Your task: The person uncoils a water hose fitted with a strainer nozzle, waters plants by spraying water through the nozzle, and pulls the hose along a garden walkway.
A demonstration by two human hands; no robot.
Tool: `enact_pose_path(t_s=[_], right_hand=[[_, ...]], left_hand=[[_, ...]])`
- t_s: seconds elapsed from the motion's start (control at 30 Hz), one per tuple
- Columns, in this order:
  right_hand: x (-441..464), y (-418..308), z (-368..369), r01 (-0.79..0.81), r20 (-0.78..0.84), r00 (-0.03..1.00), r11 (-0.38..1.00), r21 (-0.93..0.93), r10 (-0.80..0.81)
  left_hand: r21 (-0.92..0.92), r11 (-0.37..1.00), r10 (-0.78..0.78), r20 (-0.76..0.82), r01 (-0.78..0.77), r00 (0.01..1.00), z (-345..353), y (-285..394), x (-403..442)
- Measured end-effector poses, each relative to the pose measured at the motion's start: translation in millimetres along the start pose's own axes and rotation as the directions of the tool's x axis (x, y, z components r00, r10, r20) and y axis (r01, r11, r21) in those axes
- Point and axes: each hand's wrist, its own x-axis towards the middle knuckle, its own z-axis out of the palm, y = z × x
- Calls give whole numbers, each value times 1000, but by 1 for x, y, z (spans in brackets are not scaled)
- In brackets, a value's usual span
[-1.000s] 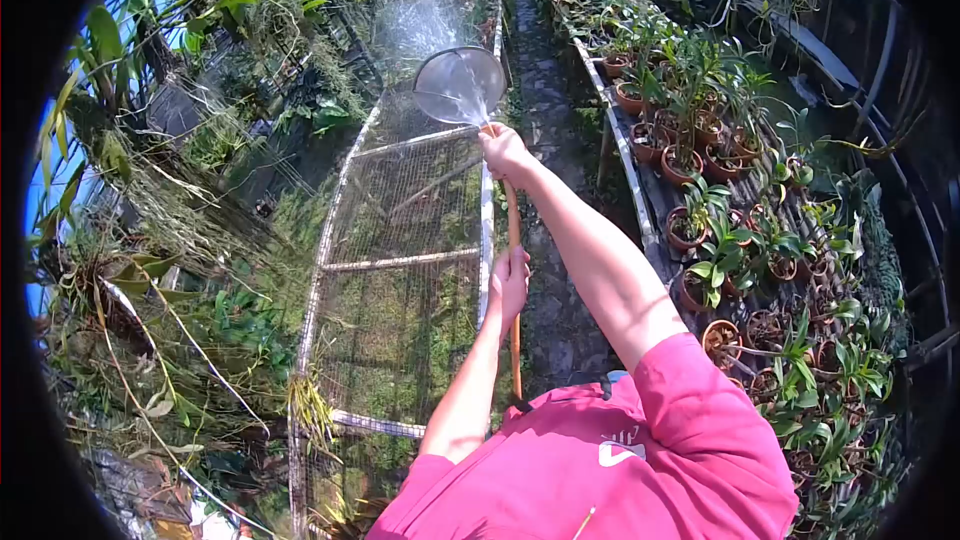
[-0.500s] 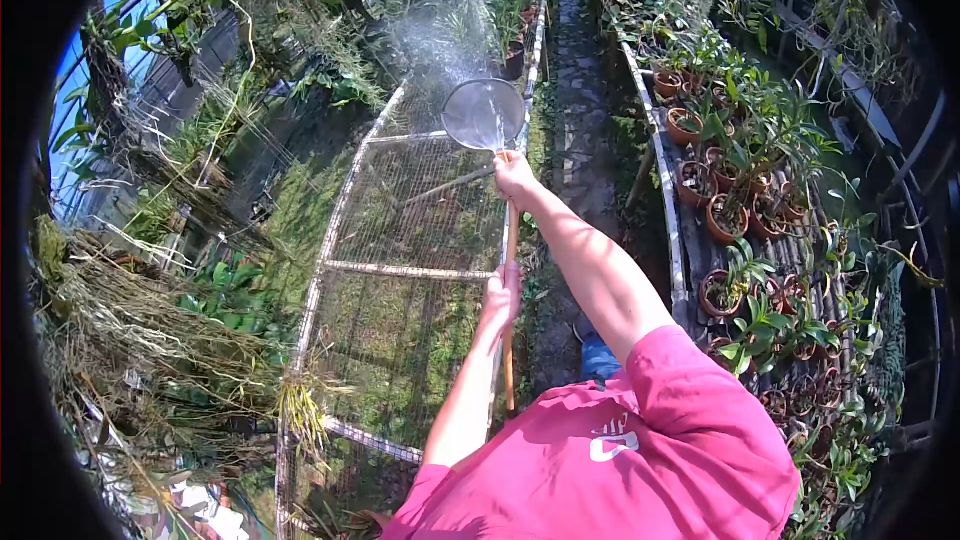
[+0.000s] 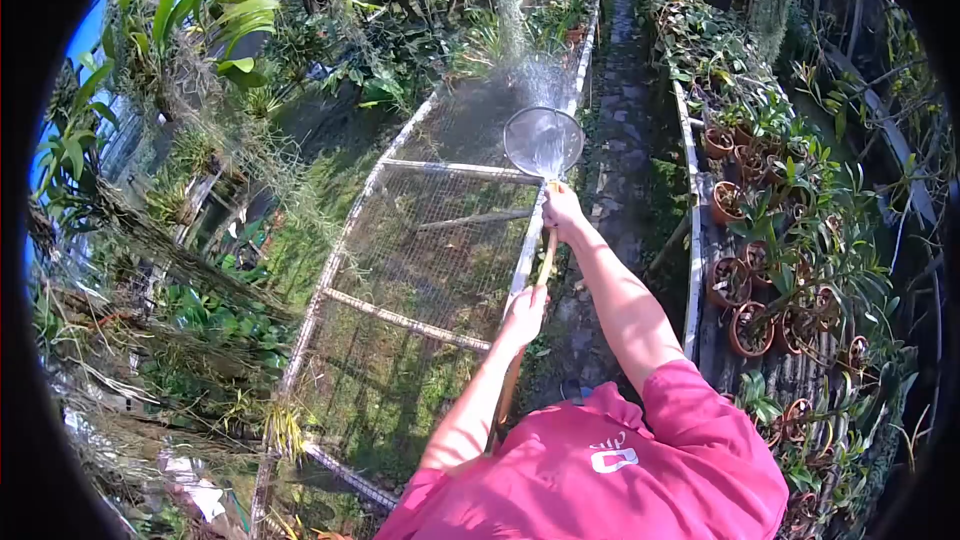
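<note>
My right hand [image 3: 564, 210] is closed around the front end of a yellowish-brown hose [image 3: 547, 258], arm stretched forward. Farther back, my left hand [image 3: 524, 315] is wrapped round the same hose, which runs down past my left forearm toward my shirt. Just ahead of my right hand stands a round, dark-rimmed mesh disc [image 3: 543, 143]; how it is attached or held is hidden. A jet of water [image 3: 549, 158] hits the mesh and breaks into a fine spray [image 3: 541, 75] beyond it, over the wire-mesh bench [image 3: 432, 250].
Pale rails [image 3: 530, 230] border the mesh bench. A stone path [image 3: 620, 130] runs ahead, right of it. Several potted plants in clay pots [image 3: 750, 328] stand on a slatted bench at the right. Hanging plants [image 3: 205, 25] and dry roots crowd the left.
The view has shifted left and tilted up, so the surroundings sit lower and farther right. The spray has swung from up-left to nearly straight ahead and looks narrower. Both hands keep their hold.
</note>
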Motion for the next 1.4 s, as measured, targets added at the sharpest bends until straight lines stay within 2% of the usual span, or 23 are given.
enact_pose_path(t_s=[0.03,0.07,0.17,0.27,0.37,0.47,0.57,0.63,0.7,0.8,0.83,0.93,1.07,1.17,1.2,1.23,1.3,1.37,1.4], right_hand=[[5,-10,-7,-40,42,998,999,21,39],[11,-19,-10,-46,43,998,998,-41,47],[24,-41,-20,-14,36,999,999,-48,16],[44,-58,-37,11,39,999,1000,6,-12],[34,-84,-47,77,-9,997,996,-35,-78],[45,-96,-60,61,-36,997,993,-105,-65],[57,-109,-62,72,-29,997,992,-99,-76],[74,-124,-66,97,-13,995,993,-72,-98],[101,-138,-71,124,-17,992,989,-77,-126],[155,-168,-84,187,70,981,979,-79,-182],[170,-181,-92,152,128,980,988,-4,-150],[212,-229,-115,216,86,974,974,-63,-210],[261,-295,-142,158,107,983,986,-54,-151],[289,-320,-147,142,105,985,988,-55,-136],[297,-325,-147,136,110,985,990,-40,-131],[311,-329,-152,128,126,984,992,-18,-125],[343,-344,-161,135,55,989,990,32,-137],[365,-357,-169,206,65,977,979,-3,-205],[370,-356,-165,214,65,975,977,-16,-212]], left_hand=[[63,998,-4,-8,4,1000,10,13,4],[62,998,2,-22,0,1000,17,25,5],[63,996,57,-27,-55,998,30,39,22],[-87,995,56,63,-50,996,41,51,40],[-18,996,93,40,-92,995,55,70,43],[-85,990,114,65,-108,991,69,83,48],[-48,991,125,32,-123,992,74,98,63],[-54,992,117,31,-115,993,78,105,88],[-121,974,196,43,-190,980,85,114,114],[-71,974,216,-1,-216,976,105,136,165],[-44,972,231,-11,-231,973,113,145,184],[21,958,288,-39,-287,957,140,184,235],[-17,951,309,-6,-309,951,173,225,304],[113,940,318,39,-321,947,174,241,331],[18,939,343,47,-344,938,179,218,349],[80,967,231,107,-240,967,172,203,356],[-59,998,-4,285,21,959,158,169,346],[50,989,-148,264,139,953,152,123,339],[95,986,-151,146,139,978,150,110,346]])
